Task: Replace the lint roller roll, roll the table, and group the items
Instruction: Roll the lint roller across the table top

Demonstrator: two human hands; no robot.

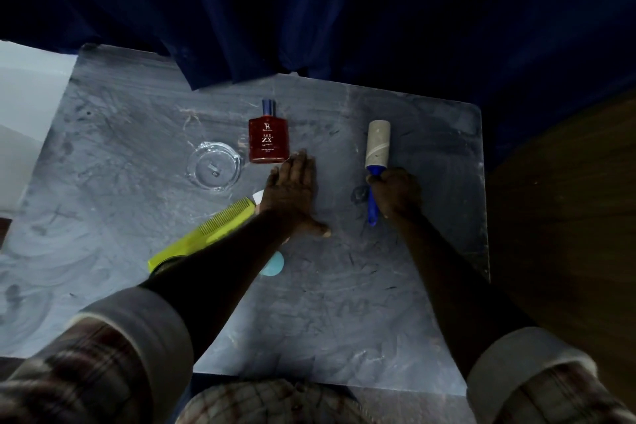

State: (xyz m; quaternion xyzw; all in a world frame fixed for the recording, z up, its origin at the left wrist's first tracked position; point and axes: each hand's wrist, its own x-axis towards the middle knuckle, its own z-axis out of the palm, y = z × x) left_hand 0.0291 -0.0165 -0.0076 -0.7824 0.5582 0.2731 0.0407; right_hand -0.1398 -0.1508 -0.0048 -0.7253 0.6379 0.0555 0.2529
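Tabletop [344, 303]: grey, scuffed, specked with dark lint.
Lint roller [375, 162]: near the right edge, roll end toward the far edge, blue handle toward the person; the roll looks drab, whether spent or fresh cannot be told.
Right hand [395, 193]: grip clenched round the blue handle.
Left hand [292, 193]: flat, palm down, fingers spread, holding nothing; mid-tabletop.
Perfume bottle [268, 139]: lying flat just beyond the left fingertips.
Glass ashtray [213, 165]: left of the bottle.
Yellow-green comb [206, 234]: partly under the left forearm.
Pale blue disc [275, 265]: half hidden by that forearm.
Risk: likely a leftward pass would knock the bottle; lifting the forearm may drag the comb.
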